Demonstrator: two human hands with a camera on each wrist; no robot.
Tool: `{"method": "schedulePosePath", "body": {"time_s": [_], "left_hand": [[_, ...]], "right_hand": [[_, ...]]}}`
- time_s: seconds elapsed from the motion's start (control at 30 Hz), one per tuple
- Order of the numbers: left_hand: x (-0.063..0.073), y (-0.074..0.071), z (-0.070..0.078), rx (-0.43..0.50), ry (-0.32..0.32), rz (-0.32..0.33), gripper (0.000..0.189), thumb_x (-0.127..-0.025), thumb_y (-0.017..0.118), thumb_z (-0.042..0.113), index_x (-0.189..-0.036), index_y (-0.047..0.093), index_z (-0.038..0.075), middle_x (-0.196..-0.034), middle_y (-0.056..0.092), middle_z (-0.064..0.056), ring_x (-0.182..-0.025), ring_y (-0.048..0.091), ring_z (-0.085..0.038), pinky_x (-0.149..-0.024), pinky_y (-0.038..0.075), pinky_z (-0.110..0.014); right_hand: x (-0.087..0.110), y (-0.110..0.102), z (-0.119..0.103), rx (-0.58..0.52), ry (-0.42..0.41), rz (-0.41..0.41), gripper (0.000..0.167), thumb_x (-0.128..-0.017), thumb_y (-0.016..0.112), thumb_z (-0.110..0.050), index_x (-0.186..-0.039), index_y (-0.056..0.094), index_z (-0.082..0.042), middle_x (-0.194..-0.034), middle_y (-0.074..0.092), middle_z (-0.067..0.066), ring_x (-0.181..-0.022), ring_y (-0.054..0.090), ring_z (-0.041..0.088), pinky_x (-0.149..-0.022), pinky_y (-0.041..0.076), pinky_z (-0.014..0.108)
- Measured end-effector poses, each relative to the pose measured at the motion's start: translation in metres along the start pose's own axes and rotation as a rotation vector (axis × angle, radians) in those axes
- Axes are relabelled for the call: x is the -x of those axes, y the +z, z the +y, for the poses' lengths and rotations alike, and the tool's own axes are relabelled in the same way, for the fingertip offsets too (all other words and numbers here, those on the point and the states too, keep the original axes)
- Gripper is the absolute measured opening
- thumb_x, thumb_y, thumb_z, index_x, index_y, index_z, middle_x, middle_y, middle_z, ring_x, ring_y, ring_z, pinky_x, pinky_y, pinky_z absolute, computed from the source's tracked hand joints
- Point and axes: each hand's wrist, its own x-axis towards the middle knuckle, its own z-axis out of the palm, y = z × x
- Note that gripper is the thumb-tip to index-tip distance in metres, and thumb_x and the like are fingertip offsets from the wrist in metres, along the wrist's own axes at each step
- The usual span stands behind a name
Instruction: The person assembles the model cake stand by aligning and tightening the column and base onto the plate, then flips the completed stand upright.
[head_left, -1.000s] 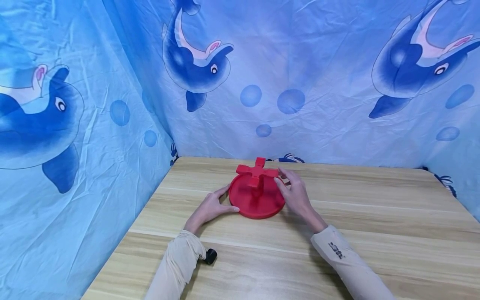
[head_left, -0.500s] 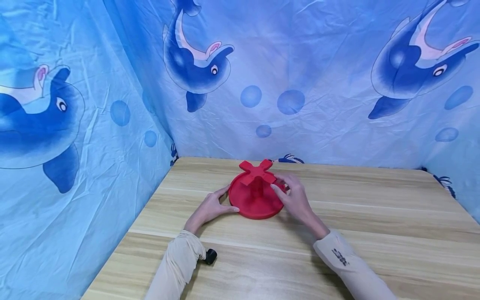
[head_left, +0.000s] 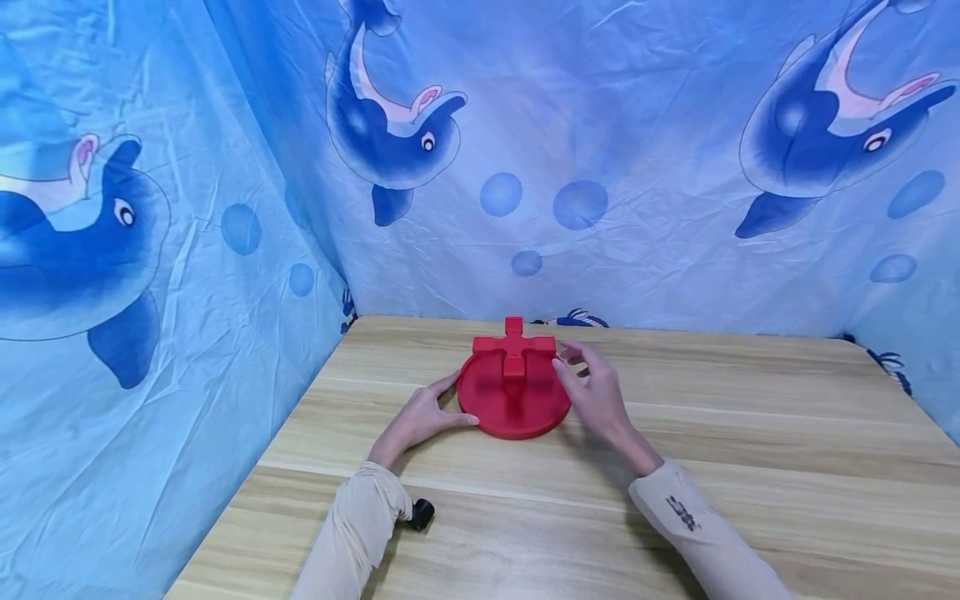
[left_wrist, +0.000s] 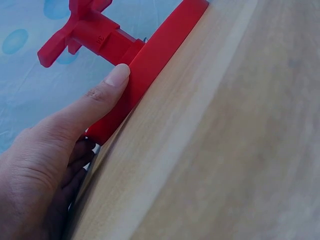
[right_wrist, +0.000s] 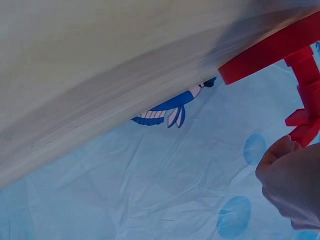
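A red stand has a round, rimmed base [head_left: 513, 425] and a short upright post carrying a cross-shaped top [head_left: 513, 343]. It rests on the wooden table. My left hand [head_left: 420, 421] grips the base's left rim, thumb on the near side and fingers reaching round the far side. In the left wrist view, its thumb [left_wrist: 102, 95] presses the red edge. My right hand [head_left: 597, 396] is at the right arm of the cross, thumb and forefinger apart around the arm's end. In the right wrist view, its fingertips lie close to that arm; contact is unclear.
The wooden table [head_left: 712, 417] extends to both sides and toward the front. Blue dolphin-print curtains [head_left: 637, 275] stand behind and at the sides. A small black cylindrical object [head_left: 422, 513] sits at the left sleeve's cuff.
The cross-shaped top has turned through a diagonal position and is square to the view again. My right hand moved slightly left, then back right. My left hand has stayed on the base.
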Motion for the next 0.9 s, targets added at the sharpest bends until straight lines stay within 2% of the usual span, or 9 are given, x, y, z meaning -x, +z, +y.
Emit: {"method": "schedulePosePath", "body": {"time_s": [0.2,0.4,0.63,0.9], "left_hand": [[0.0007,-0.0004,0.0001,-0.002,0.0,-0.001,0.103,-0.076,0.089,0.057,-0.16,0.041,0.023,-0.158,0.047,-0.008,-0.144,0.043,-0.03,-0.113,0.041,-0.052],[0.0014,-0.0009,0.0005,0.003,-0.008,-0.002,0.102,-0.076,0.088,0.056,-0.16,0.041,0.023,-0.157,0.047,-0.009,-0.143,0.044,-0.03,-0.113,0.041,-0.052],[0.0013,-0.0008,0.0018,0.002,-0.004,-0.001,0.102,-0.076,0.089,0.057,-0.16,0.041,0.024,-0.157,0.047,-0.008,-0.142,0.045,-0.029,-0.113,0.041,-0.052],[0.0012,-0.0008,0.0028,0.002,0.001,-0.004,0.103,-0.076,0.089,0.056,-0.16,0.042,0.022,-0.158,0.047,-0.007,-0.142,0.045,-0.028,-0.113,0.042,-0.05]], "right_hand": [[-0.0051,0.0019,0.0063,-0.011,0.032,-0.097,0.051,-0.101,0.067,-0.01,-0.149,0.051,0.002,-0.139,0.058,0.023,-0.123,0.057,0.044,-0.092,0.056,0.056],[-0.0096,0.0056,0.0105,-0.014,0.085,-0.165,0.059,-0.104,0.063,-0.012,-0.157,0.04,0.001,-0.151,0.05,0.022,-0.134,0.051,0.042,-0.1,0.053,0.054],[-0.0103,0.0069,0.0104,-0.04,0.107,-0.171,0.056,-0.104,0.063,-0.009,-0.156,0.043,0.0,-0.149,0.052,0.021,-0.132,0.052,0.039,-0.099,0.053,0.054],[-0.0096,0.0055,0.0094,-0.031,0.07,-0.108,0.046,-0.101,0.066,-0.005,-0.146,0.055,0.001,-0.132,0.064,0.019,-0.12,0.06,0.034,-0.093,0.056,0.051]]}}
